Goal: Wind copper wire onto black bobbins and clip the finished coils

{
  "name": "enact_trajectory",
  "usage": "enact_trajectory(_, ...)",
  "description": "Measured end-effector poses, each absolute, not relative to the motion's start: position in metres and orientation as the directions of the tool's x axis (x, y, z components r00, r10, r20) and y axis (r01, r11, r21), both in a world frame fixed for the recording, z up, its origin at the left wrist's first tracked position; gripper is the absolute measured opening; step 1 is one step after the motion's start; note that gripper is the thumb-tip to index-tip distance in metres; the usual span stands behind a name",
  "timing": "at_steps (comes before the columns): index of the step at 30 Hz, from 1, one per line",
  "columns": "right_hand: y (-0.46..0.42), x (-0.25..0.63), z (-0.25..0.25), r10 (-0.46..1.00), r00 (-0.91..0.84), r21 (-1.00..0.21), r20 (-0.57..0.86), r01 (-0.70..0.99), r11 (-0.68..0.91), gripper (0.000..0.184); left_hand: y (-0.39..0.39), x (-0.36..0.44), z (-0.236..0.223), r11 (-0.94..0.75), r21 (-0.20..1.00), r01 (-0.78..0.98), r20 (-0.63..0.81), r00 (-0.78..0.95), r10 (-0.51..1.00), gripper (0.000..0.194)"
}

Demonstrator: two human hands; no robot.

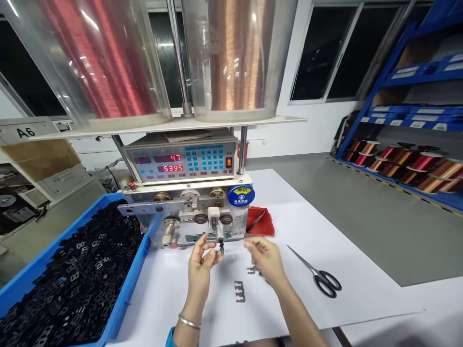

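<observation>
At the front of the winding machine [202, 212], a small black bobbin [222, 246] sits on the end of the spindle [220, 231]. My left hand [202, 260] is curled up to it from the left, fingers and thumb closed about its lower end. To the right of the spindle, my right hand [265, 258] is raised over the table with thumb and forefinger pinched together. Anything between those fingertips is too fine to make out. Below the hands lies a grey E-shaped piece [239, 292]; another such piece [251, 271] is partly hidden by my right hand.
Black-handled scissors [321, 279] lie right of my hands. A red tray [265, 222] holding a dark tool stands beside the machine. On the left is a blue bin [125, 301] full of black parts. Wire spools [237, 58] stand overhead; a blue shelf [383, 86] is far right.
</observation>
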State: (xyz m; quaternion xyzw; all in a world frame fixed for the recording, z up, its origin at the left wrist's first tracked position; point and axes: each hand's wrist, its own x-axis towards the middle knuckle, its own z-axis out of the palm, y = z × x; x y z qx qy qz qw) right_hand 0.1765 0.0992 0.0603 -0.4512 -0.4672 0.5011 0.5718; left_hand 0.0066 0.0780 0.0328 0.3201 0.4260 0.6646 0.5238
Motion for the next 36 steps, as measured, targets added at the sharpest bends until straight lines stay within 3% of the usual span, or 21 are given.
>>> enact_trajectory(2, 0.098, 0.185, 0.076, 0.996, 0.089, -0.958, 0.014, -0.283, 0.038, 0.033, 0.075, 0.006, 0.031, -0.073, 0.904, -0.422, -0.045, -0.263, 0.964, 0.053)
enact_trajectory(5, 0.087, 0.179, 0.105, 0.963, -0.237, -0.834, -0.129, -0.499, -0.234, 0.039, 0.070, 0.008, 0.032, -0.055, 0.906, -0.420, -0.067, -0.272, 0.960, 0.047)
enact_trajectory(8, 0.077, 0.164, 0.121, 0.859, -0.496, -0.747, -0.128, -0.521, -0.413, 0.037, 0.066, 0.008, 0.036, -0.039, 0.912, -0.408, -0.086, -0.283, 0.955, 0.049)
enact_trajectory(10, 0.075, 0.156, 0.119, 0.883, -0.456, -0.743, -0.108, -0.553, -0.377, 0.033, 0.064, 0.008, 0.038, -0.029, 0.917, -0.399, -0.096, -0.291, 0.952, 0.051)
enact_trajectory(12, 0.077, 0.151, 0.111, 0.958, -0.280, -0.782, -0.062, -0.582, -0.221, 0.033, 0.063, 0.007, 0.039, -0.026, 0.922, -0.386, -0.099, -0.301, 0.948, 0.051)
enact_trajectory(14, 0.079, 0.149, 0.102, 0.995, -0.101, -0.844, 0.016, -0.534, -0.040, 0.038, 0.062, 0.007, 0.039, -0.023, 0.928, -0.373, -0.100, -0.305, 0.947, 0.049)
enact_trajectory(16, 0.082, 0.149, 0.096, 0.996, -0.038, -0.899, 0.082, -0.435, 0.057, 0.042, 0.062, 0.008, 0.040, -0.015, 0.929, -0.369, -0.103, -0.297, 0.949, 0.048)
enact_trajectory(22, 0.087, 0.148, 0.086, 0.992, -0.034, -0.932, 0.125, -0.347, 0.105, 0.041, 0.064, 0.013, 0.042, 0.009, 0.932, -0.362, -0.115, -0.273, 0.955, 0.046)
enact_trajectory(28, 0.093, 0.130, 0.048, 0.997, -0.071, -0.952, 0.039, -0.306, 0.015, 0.037, 0.070, 0.013, 0.040, 0.040, 0.934, -0.354, -0.131, -0.237, 0.963, 0.047)
enact_trajectory(36, 0.094, 0.102, 0.015, 0.993, -0.053, -0.981, 0.104, -0.172, 0.094, 0.026, 0.085, 0.011, 0.039, -0.059, 0.981, -0.183, 0.025, -0.183, 0.983, 0.034)
